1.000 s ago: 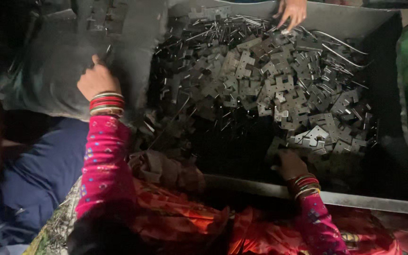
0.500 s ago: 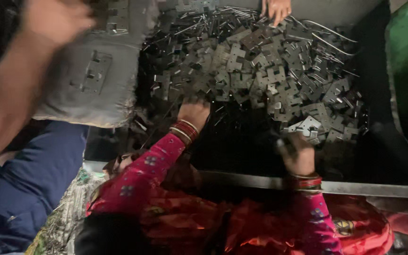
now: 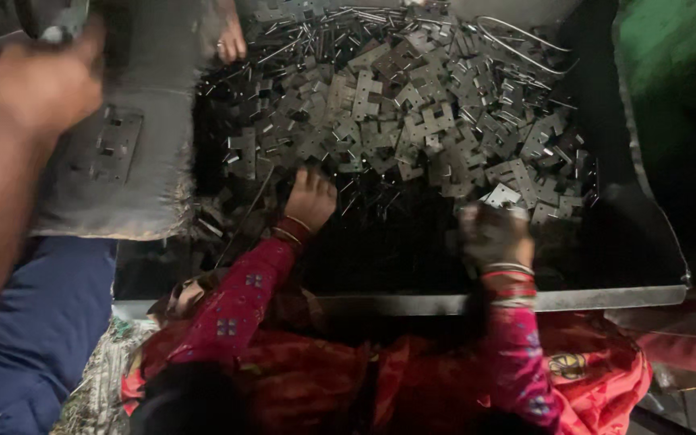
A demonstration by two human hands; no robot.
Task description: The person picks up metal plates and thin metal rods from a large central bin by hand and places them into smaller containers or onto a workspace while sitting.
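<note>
**Head view: both hands down in the heap of metal plates**

Head camera looks straight down into a big dark metal bin (image 3: 606,294) heaped with small flat stamped plates (image 3: 412,121), grey and cross-shaped with little holes, mixed with thin metal rods (image 3: 517,36) along the far side. The left hand (image 3: 309,200) is at the near edge of the heap, fingers curled down onto the plates and touching them; whether it has closed on any piece I cannot tell, the fingertips are buried. The right hand (image 3: 495,234) sits just beside the heap's near right edge, curled loosely, and it looks to be pinching one pale plate (image 3: 503,195) at its fingertips, though the dim light makes that hard to confirm. Both wrists carry red and gold bangles (image 3: 509,282) above pink patterned sleeves (image 3: 239,298).

Off to the left, a grey sack (image 3: 122,161) lies against the bin's side with a few plates resting on top. Another person's forearm and hand (image 3: 46,84) come in blurred at the upper left, over the sack. A further hand (image 3: 231,40) grips the sack's upper edge near the bin's far corner. Blue cloth (image 3: 34,322) fills the lower left.
</note>
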